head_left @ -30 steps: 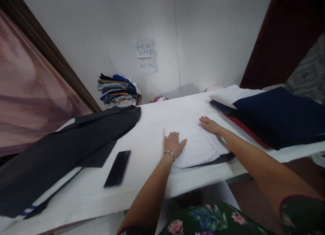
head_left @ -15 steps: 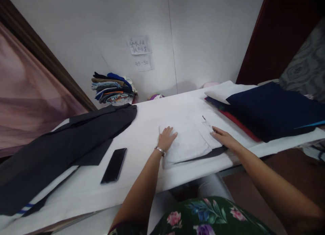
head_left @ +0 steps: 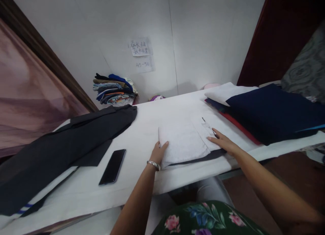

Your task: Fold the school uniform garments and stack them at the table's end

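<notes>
A folded white garment (head_left: 184, 138) with dark fabric showing under its near right edge lies in front of me. My left hand (head_left: 158, 154), with a silver bracelet at the wrist, is closed on its left edge, thumb on top and fingers at the side. On the right edge, my right hand (head_left: 223, 142) has its thumb on the cloth and its fingers reaching around the side. A small dark strip shows between thumb and fingers there. The fingertips under the edges are hidden.
A black phone (head_left: 112, 167) lies left of the garment on the white-covered table (head_left: 137, 143). Dark clothing (head_left: 83, 137) spreads along the left side. Navy, red and white fabrics (head_left: 274, 110) are piled at right. Stacked folded clothes (head_left: 115, 89) and paper notes (head_left: 144, 55) are at the back.
My left hand has slid from lying flat on top of the garment to its left edge, nearer to me. The right thumb has moved slightly inward over the cloth.
</notes>
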`<action>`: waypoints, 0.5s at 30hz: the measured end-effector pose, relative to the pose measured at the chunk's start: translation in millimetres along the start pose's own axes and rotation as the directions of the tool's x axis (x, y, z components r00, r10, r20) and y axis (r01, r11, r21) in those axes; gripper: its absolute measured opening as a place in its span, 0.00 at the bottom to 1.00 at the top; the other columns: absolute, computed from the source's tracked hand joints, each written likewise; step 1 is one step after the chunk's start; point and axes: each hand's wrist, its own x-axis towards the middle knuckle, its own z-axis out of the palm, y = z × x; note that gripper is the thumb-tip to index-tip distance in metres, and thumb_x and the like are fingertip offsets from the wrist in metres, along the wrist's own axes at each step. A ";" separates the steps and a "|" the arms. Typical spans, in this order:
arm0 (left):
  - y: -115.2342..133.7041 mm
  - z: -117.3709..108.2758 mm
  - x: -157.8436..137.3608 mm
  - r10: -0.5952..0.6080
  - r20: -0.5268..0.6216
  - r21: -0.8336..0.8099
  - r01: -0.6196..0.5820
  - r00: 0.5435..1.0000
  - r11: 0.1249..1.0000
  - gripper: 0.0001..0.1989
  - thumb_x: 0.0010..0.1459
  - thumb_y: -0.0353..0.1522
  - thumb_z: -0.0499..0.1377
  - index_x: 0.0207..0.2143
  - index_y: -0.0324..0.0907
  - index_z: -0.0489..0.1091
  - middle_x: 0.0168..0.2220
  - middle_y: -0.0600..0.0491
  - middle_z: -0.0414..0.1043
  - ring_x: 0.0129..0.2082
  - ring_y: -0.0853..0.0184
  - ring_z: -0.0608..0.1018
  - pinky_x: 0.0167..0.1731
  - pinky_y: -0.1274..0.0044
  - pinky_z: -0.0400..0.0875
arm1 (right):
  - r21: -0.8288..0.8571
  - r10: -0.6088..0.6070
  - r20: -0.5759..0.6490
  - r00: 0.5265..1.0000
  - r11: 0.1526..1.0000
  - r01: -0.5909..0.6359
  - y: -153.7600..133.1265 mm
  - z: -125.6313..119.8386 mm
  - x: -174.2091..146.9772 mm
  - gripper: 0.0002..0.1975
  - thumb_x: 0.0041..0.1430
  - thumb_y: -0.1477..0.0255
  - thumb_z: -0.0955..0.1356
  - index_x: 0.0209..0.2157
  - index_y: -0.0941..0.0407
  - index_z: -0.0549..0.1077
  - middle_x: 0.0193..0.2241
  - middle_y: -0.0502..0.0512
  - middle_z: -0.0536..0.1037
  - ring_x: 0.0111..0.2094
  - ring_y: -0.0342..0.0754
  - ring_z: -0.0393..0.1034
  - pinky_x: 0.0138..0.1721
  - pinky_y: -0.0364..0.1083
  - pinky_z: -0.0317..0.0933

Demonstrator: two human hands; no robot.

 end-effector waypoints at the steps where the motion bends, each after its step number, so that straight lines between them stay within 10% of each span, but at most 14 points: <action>1: -0.2 0.6 -2.7 0.013 0.033 -0.041 -0.011 0.999 0.999 0.27 0.57 0.40 0.59 0.54 0.33 0.62 0.54 0.40 0.68 0.52 0.59 0.73 0.51 0.71 0.68 | 0.004 -0.014 0.008 1.000 1.000 0.014 -0.2 0.7 0.0 0.47 0.49 0.54 0.70 0.65 0.57 0.50 0.61 0.62 0.59 0.61 0.56 0.53 0.59 0.52 0.54; 15: -26.1 1.8 -2.9 0.039 0.077 -0.189 -0.024 0.996 0.982 0.30 0.49 0.32 0.66 0.54 0.37 0.62 0.51 0.44 0.72 0.47 0.62 0.76 0.45 0.73 0.73 | 0.120 0.031 0.023 0.999 0.992 -0.034 -0.7 2.4 -2.5 0.49 0.46 0.59 0.72 0.65 0.58 0.49 0.60 0.64 0.61 0.60 0.56 0.56 0.58 0.52 0.55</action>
